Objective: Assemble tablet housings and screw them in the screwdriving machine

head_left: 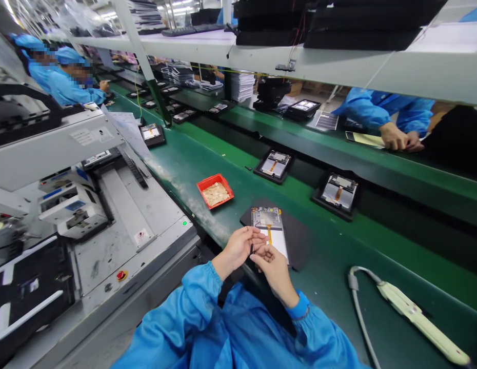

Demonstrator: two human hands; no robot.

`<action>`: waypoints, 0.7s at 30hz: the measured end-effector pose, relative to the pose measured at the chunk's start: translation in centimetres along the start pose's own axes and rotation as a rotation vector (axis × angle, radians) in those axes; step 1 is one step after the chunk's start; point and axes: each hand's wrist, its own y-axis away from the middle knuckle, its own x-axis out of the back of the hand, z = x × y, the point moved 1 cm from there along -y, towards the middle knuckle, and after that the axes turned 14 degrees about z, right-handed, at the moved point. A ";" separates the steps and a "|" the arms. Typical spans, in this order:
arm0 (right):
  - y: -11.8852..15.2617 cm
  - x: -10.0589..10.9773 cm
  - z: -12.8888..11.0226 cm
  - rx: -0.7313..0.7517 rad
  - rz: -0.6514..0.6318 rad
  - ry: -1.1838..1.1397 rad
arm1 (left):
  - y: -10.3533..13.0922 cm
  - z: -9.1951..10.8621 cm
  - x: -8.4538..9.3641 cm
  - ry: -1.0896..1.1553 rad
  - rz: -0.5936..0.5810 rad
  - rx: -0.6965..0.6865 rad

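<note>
In front of me, a tablet-like device with its inside bared lies on a dark pad on the green bench. An orange ribbon cable runs down its middle, and its lower part is white. Over its lower left edge, my right hand pinches a small black part between thumb and finger. Close against it, my left hand has its fingers curled and its fingertips together. What those fingertips hold, if anything, is too small to make out.
A red tray of small tan pieces stands ahead. More opened devices lie along the conveyor. A corded cream hand tool rests at right, a grey machine stands at left. Across the line, a co-worker's hands work below a shelf.
</note>
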 end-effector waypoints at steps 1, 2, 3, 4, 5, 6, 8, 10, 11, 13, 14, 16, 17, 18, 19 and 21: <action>-0.1 0.0 0.0 0.004 0.020 0.018 | -0.2 -0.1 0.0 0.011 0.014 0.000; -0.2 -0.1 0.0 0.002 0.031 0.031 | -0.3 -0.1 0.0 0.021 0.028 -0.002; -0.3 -0.2 -0.1 -0.006 0.035 0.036 | -0.5 -0.1 0.0 0.029 0.037 -0.005; -0.3 -0.3 -0.2 -0.015 0.038 0.031 | -0.6 -0.2 -0.1 0.033 0.039 -0.007; -0.4 -0.4 -0.2 -0.026 0.038 0.017 | -0.6 -0.2 -0.1 0.030 0.037 -0.012; -0.4 -0.5 -0.3 -0.040 0.040 -0.006 | -0.7 -0.2 -0.2 0.021 0.033 -0.019; -0.4 -0.8 -0.4 -0.081 0.038 -0.059 | -0.6 -0.1 -0.3 -0.011 0.026 -0.041; -0.5 -1.0 -0.5 -0.149 0.028 -0.106 | -0.6 0.0 -0.4 -0.064 0.025 -0.074; -0.5 -1.0 -0.6 -0.194 0.022 -0.131 | -0.7 0.0 -0.4 -0.101 0.027 -0.094; -0.6 -0.9 -0.8 -0.289 0.006 -0.195 | -0.7 0.3 -0.2 -0.208 0.035 -0.139; -0.6 -0.7 -0.9 -0.331 -0.006 -0.228 | -0.7 0.5 -0.1 -0.280 0.040 -0.166; -0.6 -0.5 -1.2 -0.389 -0.027 -0.279 | -0.5 0.9 0.4 -0.467 0.055 -0.264; -0.6 -0.3 -1.3 -0.403 -0.032 -0.291 | -0.1 1.2 0.6 -0.580 0.069 -0.337; -0.6 -0.2 -1.3 -0.406 -0.031 -0.296 | 0.4 1.5 0.9 -0.698 0.088 -0.426; -0.6 -0.1 -1.3 -0.399 -0.027 -0.294 | 1.1 1.8 1.2 -0.812 0.115 -0.527; -0.5 0.0 -1.3 -0.355 -0.015 -0.280 | 2.7 2.0 1.6 -1.002 0.155 -0.719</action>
